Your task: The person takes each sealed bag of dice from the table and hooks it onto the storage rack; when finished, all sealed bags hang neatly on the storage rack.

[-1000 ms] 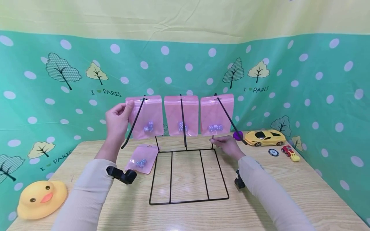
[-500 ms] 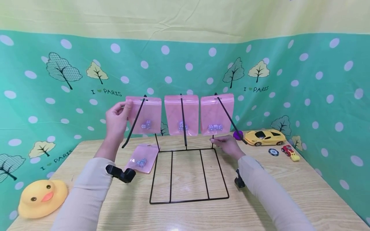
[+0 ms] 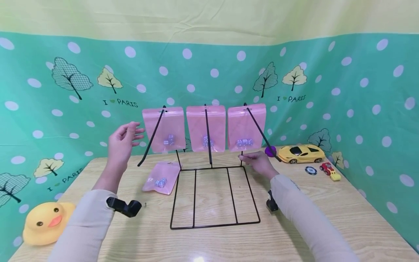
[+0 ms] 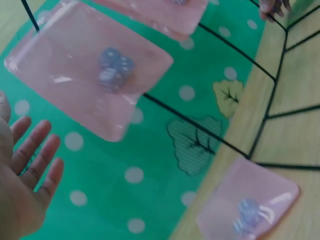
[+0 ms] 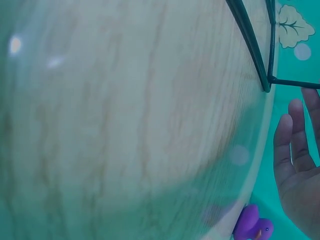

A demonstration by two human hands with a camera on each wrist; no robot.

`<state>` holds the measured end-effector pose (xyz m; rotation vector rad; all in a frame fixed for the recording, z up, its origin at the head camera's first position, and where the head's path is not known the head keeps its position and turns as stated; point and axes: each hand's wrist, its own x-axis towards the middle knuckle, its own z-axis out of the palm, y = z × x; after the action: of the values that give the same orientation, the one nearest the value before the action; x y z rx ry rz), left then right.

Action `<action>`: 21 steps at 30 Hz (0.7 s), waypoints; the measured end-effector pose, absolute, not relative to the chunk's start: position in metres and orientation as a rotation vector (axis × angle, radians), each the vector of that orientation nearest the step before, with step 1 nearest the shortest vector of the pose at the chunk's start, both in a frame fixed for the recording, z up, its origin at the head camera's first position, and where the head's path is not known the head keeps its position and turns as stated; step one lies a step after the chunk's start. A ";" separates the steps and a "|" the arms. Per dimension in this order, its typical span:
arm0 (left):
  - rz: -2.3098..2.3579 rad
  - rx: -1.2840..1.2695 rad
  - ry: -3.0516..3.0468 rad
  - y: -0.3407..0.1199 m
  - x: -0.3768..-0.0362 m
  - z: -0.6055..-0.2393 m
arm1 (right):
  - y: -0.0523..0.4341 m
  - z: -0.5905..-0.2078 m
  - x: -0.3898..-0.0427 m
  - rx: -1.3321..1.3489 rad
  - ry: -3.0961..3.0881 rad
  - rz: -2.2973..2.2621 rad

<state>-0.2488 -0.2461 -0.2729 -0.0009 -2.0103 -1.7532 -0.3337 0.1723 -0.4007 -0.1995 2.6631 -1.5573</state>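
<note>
Three pink zip bags with dice hang from the hooks of a black wire rack (image 3: pixel 215 226): the left bag (image 3: pixel 157 120), the middle bag (image 3: pixel 196 125) and the right bag (image 3: pixel 234 125). My left hand (image 3: pixel 121 142) is just left of the left bag, fingers spread and apart from it; the left wrist view shows the same gap. My right hand (image 3: pixel 260 163) pinches the rack's right upright at its lower part. In the right wrist view a fingertip meets the rod, and the thumb is out of sight. A fourth pink bag (image 3: pixel 155 174) lies on the table, left of the rack's base.
A yellow rubber duck (image 3: pixel 49 227) sits at the front left. Back right stand a yellow toy car (image 3: pixel 307 154), a poker chip (image 3: pixel 310 170), a small red toy vehicle (image 3: pixel 328 169) and a purple toy duck (image 5: pixel 247 225). A patterned curtain (image 3: pixel 212 58) hangs behind the table.
My left hand has let go of the left bag's edge and moved left, its fingers spreading. That bag now hangs on its hook alone. The right hand stays on the rack.
</note>
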 end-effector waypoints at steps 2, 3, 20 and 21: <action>-1.703 0.063 -2.056 -0.250 -0.248 -0.279 | 0.173 -0.401 -0.334 -0.199 2.660 -1.564; -1.689 0.097 -2.078 -0.252 -0.248 -0.283 | 0.173 -0.401 -0.335 -0.202 2.662 -1.563; -1.454 0.374 -2.530 -0.285 -0.266 -0.360 | 0.173 -0.402 -0.336 -0.247 2.674 -1.572; -1.422 0.376 -2.559 -0.285 -0.267 -0.363 | 0.173 -0.402 -0.335 -0.240 2.671 -1.576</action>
<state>-0.2666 -0.2846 -0.3627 0.3765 -2.5586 -1.4223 -0.3350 0.1730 -0.4015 -0.2400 2.6712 -1.5757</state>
